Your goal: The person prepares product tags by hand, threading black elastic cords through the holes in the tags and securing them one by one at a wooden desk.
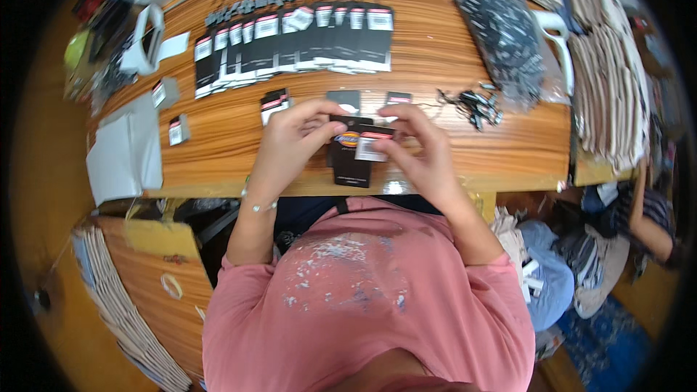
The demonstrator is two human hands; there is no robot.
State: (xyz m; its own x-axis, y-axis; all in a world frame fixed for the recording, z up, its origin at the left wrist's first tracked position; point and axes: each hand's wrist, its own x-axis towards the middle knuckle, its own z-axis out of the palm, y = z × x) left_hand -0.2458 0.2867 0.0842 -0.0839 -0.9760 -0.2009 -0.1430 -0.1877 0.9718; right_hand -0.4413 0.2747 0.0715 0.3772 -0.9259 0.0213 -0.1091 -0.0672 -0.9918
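Close to the table's front edge, my left hand pinches the top of a black hang tag with an oval logo. My right hand holds a smaller tag with a pink band and barcode between thumb and fingers. This small tag lies over the right side of the black one; whether they are joined, I cannot tell. Just beyond my hands sit a small stack of dark tags, a grey-black card stack and another small stack of tags.
Overlapping black hang tags with strings spread across the back. On the right are a clear bag of dark string fasteners, a loose fastener heap and folded beige garments. White sheets lie left. Another person's arm shows far right.
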